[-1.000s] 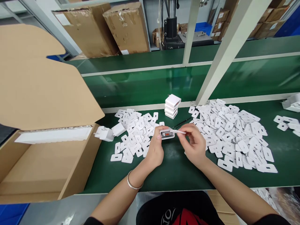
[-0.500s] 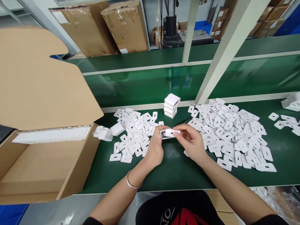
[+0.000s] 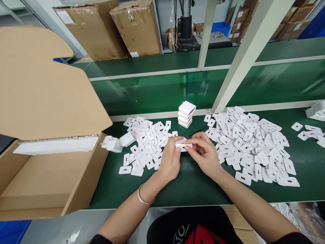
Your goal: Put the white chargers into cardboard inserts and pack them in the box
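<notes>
Head view: right hand (image 3: 205, 153) has thumb and index closed to a narrow pinch at the right end of a small white cover plate (image 3: 185, 147). Plate lies at the near face of a white charger housing (image 3: 179, 142); can't tell if it's fully seated. Left hand (image 3: 170, 158) grips the housing from its left side, thumb on the near side. Both parts sit between the hands, above the green bench (image 3: 193, 191). Thin dark tool (image 3: 199, 130) just past the right fingers, partly hidden. Stack of white chargers (image 3: 186, 114) beyond, by the bench's back edge. Loose plates: smaller pile (image 3: 147, 145) left, larger pile (image 3: 250, 145) right. Two white chargers (image 3: 112, 144) between left pile and open carton (image 3: 85, 179). Silver bangle (image 3: 143, 198) on left wrist.
</notes>
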A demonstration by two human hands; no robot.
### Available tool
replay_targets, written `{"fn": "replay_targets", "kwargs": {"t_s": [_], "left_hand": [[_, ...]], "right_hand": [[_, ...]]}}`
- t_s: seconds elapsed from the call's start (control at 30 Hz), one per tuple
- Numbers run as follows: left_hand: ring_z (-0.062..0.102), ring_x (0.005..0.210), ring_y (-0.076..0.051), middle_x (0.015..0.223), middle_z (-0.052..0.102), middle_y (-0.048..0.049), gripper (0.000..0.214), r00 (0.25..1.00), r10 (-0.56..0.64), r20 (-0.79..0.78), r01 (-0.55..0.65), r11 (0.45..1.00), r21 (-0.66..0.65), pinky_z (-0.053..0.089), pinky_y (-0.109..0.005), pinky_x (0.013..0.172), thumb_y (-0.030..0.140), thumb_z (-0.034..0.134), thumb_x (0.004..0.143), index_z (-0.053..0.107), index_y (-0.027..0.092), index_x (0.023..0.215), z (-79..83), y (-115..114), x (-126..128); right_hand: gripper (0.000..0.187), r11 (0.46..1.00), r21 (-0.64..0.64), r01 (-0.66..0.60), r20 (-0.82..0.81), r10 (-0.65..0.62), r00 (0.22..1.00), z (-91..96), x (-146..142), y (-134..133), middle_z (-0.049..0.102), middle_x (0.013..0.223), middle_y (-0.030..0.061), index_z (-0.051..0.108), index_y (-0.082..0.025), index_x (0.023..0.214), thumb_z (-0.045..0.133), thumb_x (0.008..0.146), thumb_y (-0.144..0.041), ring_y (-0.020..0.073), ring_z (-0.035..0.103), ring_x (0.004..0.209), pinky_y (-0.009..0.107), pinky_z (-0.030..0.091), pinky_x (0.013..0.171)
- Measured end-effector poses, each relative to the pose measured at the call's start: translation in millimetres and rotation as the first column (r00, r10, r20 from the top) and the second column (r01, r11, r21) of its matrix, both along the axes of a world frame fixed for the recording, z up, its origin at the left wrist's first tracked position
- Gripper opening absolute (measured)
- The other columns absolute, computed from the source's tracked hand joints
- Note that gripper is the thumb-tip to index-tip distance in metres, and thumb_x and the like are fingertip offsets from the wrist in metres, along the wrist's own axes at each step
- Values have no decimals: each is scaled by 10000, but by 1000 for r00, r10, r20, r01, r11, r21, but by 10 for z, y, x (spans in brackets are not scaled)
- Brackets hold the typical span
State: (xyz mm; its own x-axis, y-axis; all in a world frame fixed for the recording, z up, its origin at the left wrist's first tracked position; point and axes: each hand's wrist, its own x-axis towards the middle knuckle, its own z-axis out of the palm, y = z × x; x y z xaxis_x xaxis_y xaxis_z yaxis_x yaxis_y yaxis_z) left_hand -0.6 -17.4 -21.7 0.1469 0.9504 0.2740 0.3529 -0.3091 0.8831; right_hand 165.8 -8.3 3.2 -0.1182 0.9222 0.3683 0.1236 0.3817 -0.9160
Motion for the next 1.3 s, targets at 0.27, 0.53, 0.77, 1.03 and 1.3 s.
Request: {"fn": "replay_targets", "kwargs": {"t_s": [0.27, 0.53, 0.77, 1.03, 1.3], "left_hand": [[618, 1012, -233, 1176, 612, -110, 425, 999, -36, 35, 33, 996, 82, 500, -399, 887, 529, 259, 1129, 495, 220, 1302, 10, 14, -19], [599, 958, -227, 1104, 587, -75, 406, 984, -112, 136, 90, 983, 159, 498, -393, 852, 539, 261, 1123, 503, 260, 1291, -16, 5, -18], [619, 1054, -248, 1169, 609, -83, 411, 981, -107, 159, 93, 991, 92, 511, -408, 889, 539, 267, 1124, 536, 267, 1273, 38, 2, -20], [635, 937, -223, 1082, 639, -71, 416, 978, -120, 170, 110, 992, 66, 524, -388, 852, 533, 266, 1127, 553, 255, 1241, 43, 16, -14], [639, 979, -242, 1132, 654, -85, 485, 963, -140, 231, 147, 989, -11, 532, -402, 878, 566, 229, 1116, 578, 256, 1246, 5, 37, -15]], "right_hand": [[371, 992, -125, -7, -2, 7, 1000, -24, 22, 27, 499, 1096, 13, 648, -293, 1258, 767, 941, -445, 72, 500, 606, 277, 476, 551], [453, 926, -249, -283, -95, 267, 959, -50, -1, 22, 635, 1073, 51, 584, -260, 1278, 578, 1021, -634, 190, 611, 907, 308, 525, 705], [431, 935, -275, -226, -63, 217, 974, -74, -6, 24, 619, 986, 23, 622, -262, 1220, 555, 1030, -643, 167, 567, 797, 297, 492, 655], [463, 906, -324, -271, -153, 233, 960, -68, -28, 53, 576, 803, -25, 613, -250, 1150, 601, 987, -683, 142, 531, 653, 286, 471, 598], [445, 928, -325, -183, -90, 162, 983, -123, -15, 20, 644, 846, -3, 613, -253, 1110, 636, 971, -675, 169, 585, 747, 304, 490, 663]]}}
